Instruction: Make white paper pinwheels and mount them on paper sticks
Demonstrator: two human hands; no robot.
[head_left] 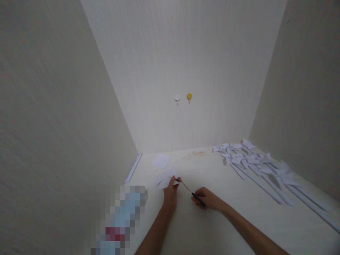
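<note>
My left hand pinches a white sheet of paper, which has a dark slit or fold line in it. In my right hand is a black-handled tool with a thin metal shaft; its exact kind is not clear. The shaft points up and left, and its tip reaches the fingers of my left hand at the paper's edge. Another square of white paper lies flat just beyond the held sheet.
Several folded-paper pinwheels on white sticks lie at the right. White rolled sticks lie along the left wall, with a pixelated object nearer. Small beige bits lie at the back. A white hook and a yellow hook are on the wall.
</note>
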